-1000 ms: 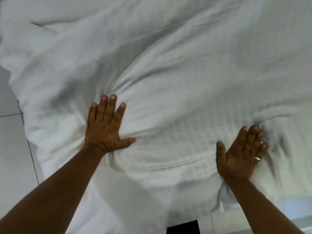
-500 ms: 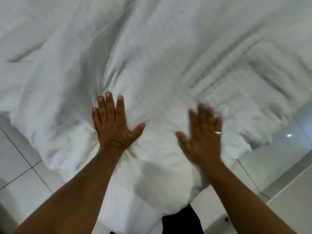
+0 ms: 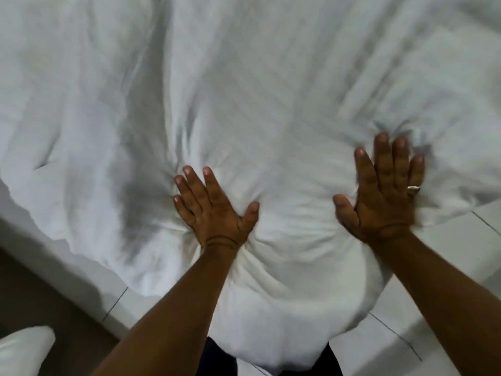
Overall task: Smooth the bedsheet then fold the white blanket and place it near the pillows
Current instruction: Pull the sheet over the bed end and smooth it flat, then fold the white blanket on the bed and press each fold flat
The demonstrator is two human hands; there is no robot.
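Note:
White bedding with a faint woven check fills most of the view, creased and bunched over the bed's near corner. I cannot tell whether this cloth is the sheet or the blanket. My left hand lies flat on it near the middle, palm down with fingers spread, and creases radiate from under it. My right hand presses flat farther right, fingers apart, a ring on one finger. Neither hand grips the fabric. No pillows are clearly visible.
Pale floor tiles show at the lower right and along the lower left edge of the bed. A brown strip of floor runs at the lower left, with a white cloth object in the corner. My dark trousers show below the bedding.
My right hand swept left toward the middle, then back out to the right and up. My left hand stayed pressed near the same spot. The view swung around the bed corner.

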